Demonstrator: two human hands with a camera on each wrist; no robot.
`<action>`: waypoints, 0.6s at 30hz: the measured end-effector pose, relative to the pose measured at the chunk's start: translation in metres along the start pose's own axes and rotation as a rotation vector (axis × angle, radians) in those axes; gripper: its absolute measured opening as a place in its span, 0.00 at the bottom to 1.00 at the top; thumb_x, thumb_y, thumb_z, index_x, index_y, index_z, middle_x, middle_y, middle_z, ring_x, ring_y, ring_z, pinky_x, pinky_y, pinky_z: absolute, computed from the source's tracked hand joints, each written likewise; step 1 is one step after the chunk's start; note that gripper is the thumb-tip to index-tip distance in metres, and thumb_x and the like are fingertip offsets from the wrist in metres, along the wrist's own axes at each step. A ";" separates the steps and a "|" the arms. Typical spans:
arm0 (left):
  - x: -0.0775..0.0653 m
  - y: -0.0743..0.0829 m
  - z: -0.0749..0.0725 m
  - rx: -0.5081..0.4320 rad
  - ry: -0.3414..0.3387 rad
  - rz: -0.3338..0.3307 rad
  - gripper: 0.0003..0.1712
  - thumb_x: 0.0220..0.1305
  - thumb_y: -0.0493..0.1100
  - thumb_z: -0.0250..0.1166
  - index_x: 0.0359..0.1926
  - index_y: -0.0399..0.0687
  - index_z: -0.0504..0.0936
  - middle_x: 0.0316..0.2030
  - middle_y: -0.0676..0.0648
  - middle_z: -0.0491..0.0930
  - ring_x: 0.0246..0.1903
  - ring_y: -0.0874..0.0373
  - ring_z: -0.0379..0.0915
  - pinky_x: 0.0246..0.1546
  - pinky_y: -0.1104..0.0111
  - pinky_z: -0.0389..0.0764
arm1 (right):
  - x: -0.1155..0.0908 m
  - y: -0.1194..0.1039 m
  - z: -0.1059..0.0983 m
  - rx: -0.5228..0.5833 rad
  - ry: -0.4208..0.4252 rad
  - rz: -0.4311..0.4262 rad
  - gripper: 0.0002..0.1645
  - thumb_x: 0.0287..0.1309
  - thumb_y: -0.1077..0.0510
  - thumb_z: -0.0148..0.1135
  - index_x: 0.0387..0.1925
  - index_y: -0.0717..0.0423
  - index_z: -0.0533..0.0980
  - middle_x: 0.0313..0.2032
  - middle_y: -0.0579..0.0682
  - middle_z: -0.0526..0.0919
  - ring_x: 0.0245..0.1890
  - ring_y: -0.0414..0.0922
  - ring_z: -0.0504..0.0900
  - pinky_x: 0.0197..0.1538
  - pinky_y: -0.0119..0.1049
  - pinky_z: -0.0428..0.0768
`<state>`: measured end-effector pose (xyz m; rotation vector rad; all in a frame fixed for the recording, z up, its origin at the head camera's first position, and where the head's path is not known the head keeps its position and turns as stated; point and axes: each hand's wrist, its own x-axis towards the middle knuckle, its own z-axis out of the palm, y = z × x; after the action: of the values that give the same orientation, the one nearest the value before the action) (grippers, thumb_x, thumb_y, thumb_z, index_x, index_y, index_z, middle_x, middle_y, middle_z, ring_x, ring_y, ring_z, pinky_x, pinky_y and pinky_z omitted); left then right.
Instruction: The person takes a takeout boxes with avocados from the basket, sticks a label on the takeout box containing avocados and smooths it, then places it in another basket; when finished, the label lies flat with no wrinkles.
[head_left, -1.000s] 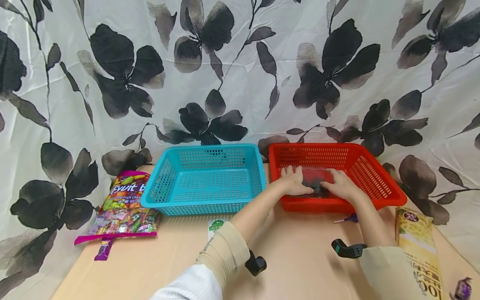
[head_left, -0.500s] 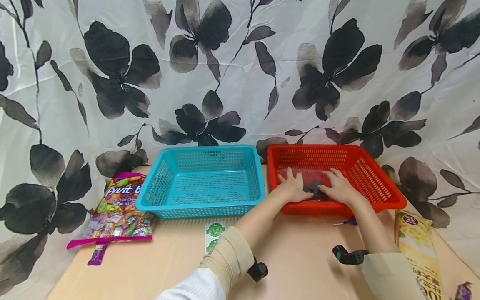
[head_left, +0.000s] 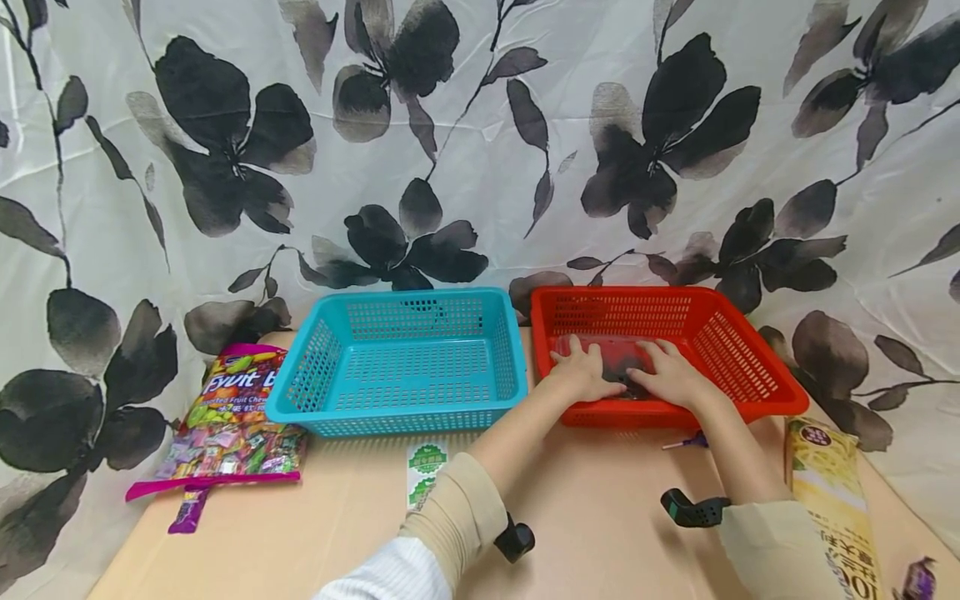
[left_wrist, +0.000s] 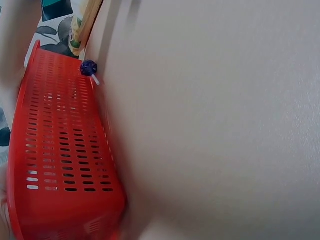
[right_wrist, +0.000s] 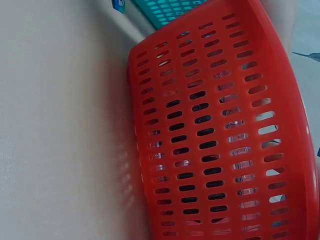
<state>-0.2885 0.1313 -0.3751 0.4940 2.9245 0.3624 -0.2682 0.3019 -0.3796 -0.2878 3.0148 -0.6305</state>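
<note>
In the head view a clear plastic container [head_left: 617,357] with dark contents lies inside the red basket [head_left: 750,354]. My left hand [head_left: 581,373] rests on its left part, fingers spread and pointing away, thumb toward the middle. On the right part lies my right hand [head_left: 671,377], also with fingers extended and its thumb over the container. Both hands reach over the basket's near rim. The wrist views mostly show the slotted wall of the red basket [left_wrist: 65,145], with pinkish and dark shapes visible through the slots in the right wrist view.
Left of the red basket stands a turquoise basket [head_left: 420,367]. A fruit chew bag [head_left: 232,417] and a small purple packet [head_left: 189,510] lie farther left. A sticker sheet [head_left: 426,471], a lollipop [head_left: 693,440], a yellow pasta bag [head_left: 828,492] and a purple-wrapped sweet [head_left: 917,579] lie on the table.
The container sits slightly lower in the red basket, and my left hand's fingers have spread wider. My hands have otherwise barely moved. The head view has shifted a little.
</note>
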 end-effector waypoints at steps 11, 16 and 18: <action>-0.003 -0.003 -0.003 -0.085 0.071 0.070 0.41 0.47 0.66 0.61 0.58 0.49 0.66 0.61 0.42 0.58 0.56 0.36 0.59 0.49 0.52 0.70 | -0.002 0.003 0.001 0.008 0.069 -0.011 0.40 0.56 0.44 0.51 0.61 0.67 0.55 0.59 0.73 0.53 0.58 0.66 0.54 0.54 0.64 0.57; -0.005 -0.005 -0.004 -0.091 0.160 0.093 0.38 0.48 0.65 0.60 0.56 0.49 0.69 0.58 0.44 0.60 0.52 0.41 0.63 0.45 0.56 0.74 | -0.001 0.004 0.001 0.018 0.140 -0.020 0.38 0.57 0.45 0.50 0.60 0.67 0.56 0.59 0.73 0.53 0.58 0.67 0.53 0.55 0.65 0.56; -0.005 -0.008 -0.005 -0.097 0.211 0.113 0.36 0.49 0.64 0.60 0.56 0.50 0.69 0.58 0.45 0.61 0.50 0.44 0.65 0.44 0.58 0.74 | -0.001 0.002 0.000 0.035 0.179 -0.018 0.37 0.58 0.45 0.49 0.61 0.66 0.57 0.59 0.73 0.52 0.58 0.68 0.52 0.54 0.66 0.54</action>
<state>-0.2874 0.1217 -0.3723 0.6453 3.0683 0.6022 -0.2674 0.3041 -0.3802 -0.2706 3.1700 -0.7479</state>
